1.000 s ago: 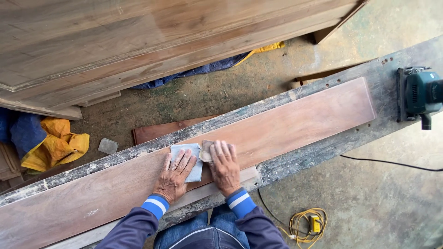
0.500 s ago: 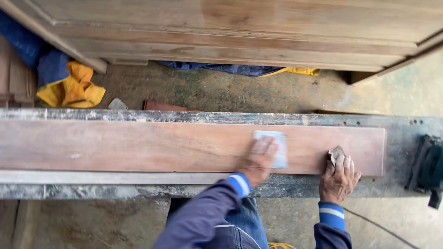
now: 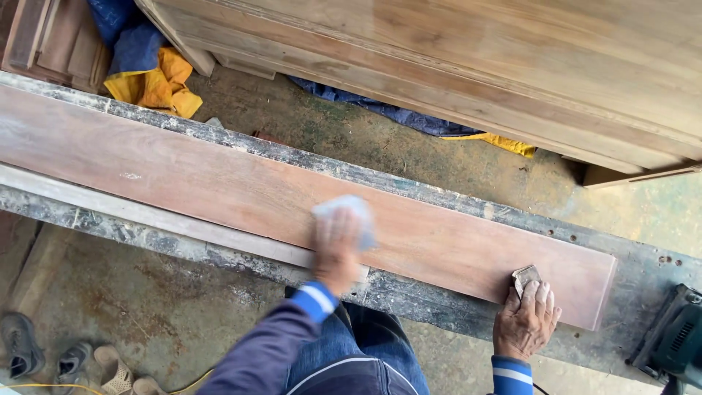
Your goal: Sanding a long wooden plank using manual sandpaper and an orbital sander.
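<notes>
L hand [image 3: 335, 247], blurred, fingers flat pinning a pale sandpaper sheet [image 3: 349, 216] on the reddish plank [image 3: 219, 183], while R hand [image 3: 528, 320] fingers press a small folded scrap [image 3: 525, 276] at the near edge, prob. steadying the board.

A plank [image 3: 219, 183] lies on a bench [image 3: 439, 307], a sander [image 3: 676, 340] at its right end.

Under your left hand's fingers [image 3: 338, 238] lay a pale, matt sheet of sandpaper [image 3: 349, 216] on a smooth, reddish wooden plank [image 3: 219, 186]. Beneath your right fingers [image 3: 537, 300] sat a worn, rough sanding scrap [image 3: 525, 276]; the bench [image 3: 439, 307] looked scuffed, dusty.
</notes>
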